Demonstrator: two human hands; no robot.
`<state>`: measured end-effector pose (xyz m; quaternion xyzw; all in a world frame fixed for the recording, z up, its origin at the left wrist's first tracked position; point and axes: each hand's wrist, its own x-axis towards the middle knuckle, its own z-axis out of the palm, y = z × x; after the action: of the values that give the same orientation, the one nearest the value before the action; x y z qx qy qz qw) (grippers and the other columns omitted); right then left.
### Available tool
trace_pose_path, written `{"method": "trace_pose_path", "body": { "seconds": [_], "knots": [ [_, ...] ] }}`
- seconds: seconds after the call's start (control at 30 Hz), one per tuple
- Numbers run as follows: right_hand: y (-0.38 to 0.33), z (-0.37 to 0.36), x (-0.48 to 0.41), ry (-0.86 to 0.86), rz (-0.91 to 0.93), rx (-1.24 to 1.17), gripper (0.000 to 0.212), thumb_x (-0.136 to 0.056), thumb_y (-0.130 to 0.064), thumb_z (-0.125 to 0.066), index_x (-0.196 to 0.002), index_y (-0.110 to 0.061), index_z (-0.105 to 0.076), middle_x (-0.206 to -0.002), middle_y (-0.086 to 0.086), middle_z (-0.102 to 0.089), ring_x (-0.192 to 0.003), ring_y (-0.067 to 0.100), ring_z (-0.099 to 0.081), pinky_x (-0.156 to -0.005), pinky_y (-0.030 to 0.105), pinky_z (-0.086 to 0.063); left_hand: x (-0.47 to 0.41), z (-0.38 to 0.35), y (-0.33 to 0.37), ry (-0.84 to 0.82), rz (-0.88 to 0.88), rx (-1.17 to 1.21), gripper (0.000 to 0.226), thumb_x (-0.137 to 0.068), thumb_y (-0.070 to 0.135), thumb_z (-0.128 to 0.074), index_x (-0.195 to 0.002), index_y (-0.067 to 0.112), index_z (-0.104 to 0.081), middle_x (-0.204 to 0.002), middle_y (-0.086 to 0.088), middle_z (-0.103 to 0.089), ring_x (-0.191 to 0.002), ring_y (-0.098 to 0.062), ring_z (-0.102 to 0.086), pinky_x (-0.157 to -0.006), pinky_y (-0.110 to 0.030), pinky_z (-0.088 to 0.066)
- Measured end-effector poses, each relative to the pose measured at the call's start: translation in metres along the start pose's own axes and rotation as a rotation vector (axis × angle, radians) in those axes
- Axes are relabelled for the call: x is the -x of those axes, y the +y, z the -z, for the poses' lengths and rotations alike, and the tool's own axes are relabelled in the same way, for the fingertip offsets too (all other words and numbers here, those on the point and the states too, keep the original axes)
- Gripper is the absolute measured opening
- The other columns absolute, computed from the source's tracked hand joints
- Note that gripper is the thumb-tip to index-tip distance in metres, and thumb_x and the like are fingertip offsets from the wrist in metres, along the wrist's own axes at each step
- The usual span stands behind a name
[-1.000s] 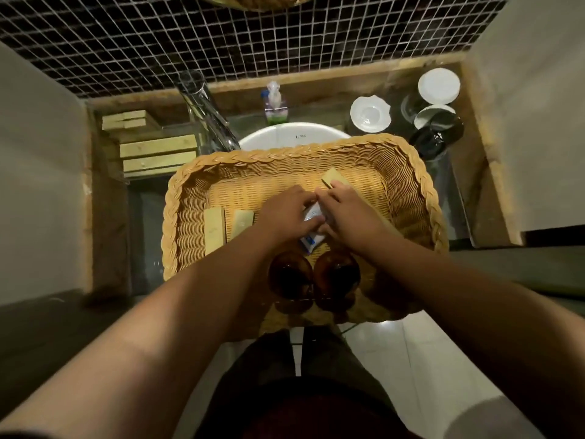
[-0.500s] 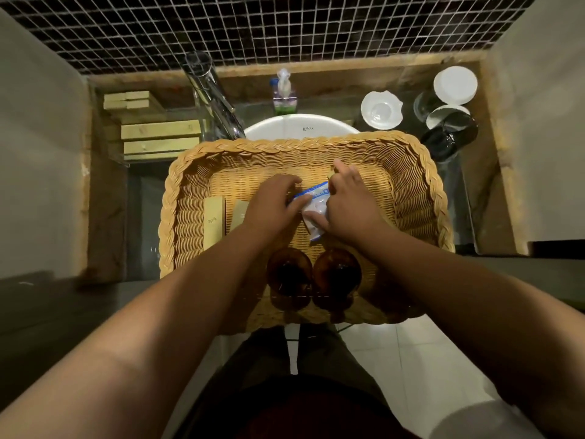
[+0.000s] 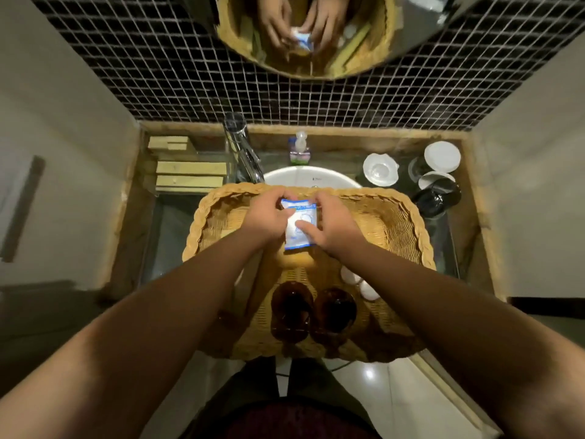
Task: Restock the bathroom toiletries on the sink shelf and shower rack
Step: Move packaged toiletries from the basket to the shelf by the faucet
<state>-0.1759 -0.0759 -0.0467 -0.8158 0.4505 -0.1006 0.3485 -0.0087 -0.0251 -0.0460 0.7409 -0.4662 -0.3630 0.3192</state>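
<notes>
where black mosaic tile [image 3: 190,90] backs the basin [image 3: 304,177], hands [image 3: 297,221] grip a sachet [image 3: 297,224].

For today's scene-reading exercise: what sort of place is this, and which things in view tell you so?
Most likely a bathroom, perhaps in a hotel. A white basin with a tap sits before a dark tiled wall, a soap pump stands behind the basin, and a mirror hangs above.
</notes>
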Motion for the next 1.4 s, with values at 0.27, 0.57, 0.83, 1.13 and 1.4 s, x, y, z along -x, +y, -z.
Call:
{"method": "trace_pose_path", "body": {
  "seconds": [0.27,0.57,0.83,1.13,1.4],
  "knots": [
    [-0.092,0.047,-0.054,0.087,0.171,-0.036,0.06,-0.08,-0.028,-0.079,-0.136,-0.019,-0.059,-0.122,0.005,-0.062,-0.105,0.019,-0.062,-0.093,0.037,-0.053,-0.015,0.104,0.046,0.299,-0.2,-0.079,0.025,-0.076,-0.002,-0.066,-0.092,0.017,-0.072,-0.091,0.003,-0.067,-0.082,-0.011,-0.057,-0.078,-0.024,-0.041],
    [-0.186,0.03,-0.116,0.106,0.207,-0.096,0.033,-0.086,-0.025,-0.074,-0.119,-0.021,-0.07,-0.11,0.001,-0.065,-0.099,0.015,-0.061,-0.094,0.033,-0.05,-0.023,0.192,0.028,0.514,-0.1,-0.139,0.019,-0.084,0.006,-0.07,-0.093,0.023,-0.073,-0.095,0.005,-0.063,-0.089,-0.008,-0.058,-0.081,-0.021,-0.044],
    [-0.204,-0.036,-0.169,0.031,0.056,-0.048,0.017,-0.089,-0.018,-0.066,-0.105,-0.015,-0.071,-0.101,0.006,-0.067,-0.093,0.022,-0.062,-0.09,0.037,-0.05,-0.064,0.211,-0.029,0.541,0.052,-0.147,0.023,-0.079,0.004,-0.07,-0.089,0.024,-0.076,-0.095,0.004,-0.071,-0.088,-0.008,-0.063,-0.088,-0.031,-0.053],
    [-0.18,-0.095,-0.192,-0.085,-0.015,0.062,0.052,-0.09,-0.012,-0.062,-0.14,-0.012,-0.049,-0.142,0.011,-0.038,-0.12,0.029,-0.054,-0.106,0.035,-0.042,-0.113,0.199,-0.079,0.381,0.278,-0.117,0.022,-0.088,0.01,-0.064,-0.107,0.016,-0.074,-0.105,-0.007,-0.072,-0.099,-0.021,-0.064,-0.091,-0.03,-0.05],
    [-0.168,-0.108,-0.205,-0.31,-0.088,0.217,0.07,-0.09,-0.013,-0.061,-0.151,-0.011,-0.028,-0.153,0.018,-0.025,-0.124,0.041,-0.052,-0.102,0.044,-0.046,-0.149,0.189,-0.095,0.11,0.473,-0.375,0.034,-0.097,0.019,-0.053,-0.131,0.018,-0.059,-0.13,-0.012,-0.06,-0.114,-0.03,-0.059,-0.088,-0.033,-0.047]
  ]
}}
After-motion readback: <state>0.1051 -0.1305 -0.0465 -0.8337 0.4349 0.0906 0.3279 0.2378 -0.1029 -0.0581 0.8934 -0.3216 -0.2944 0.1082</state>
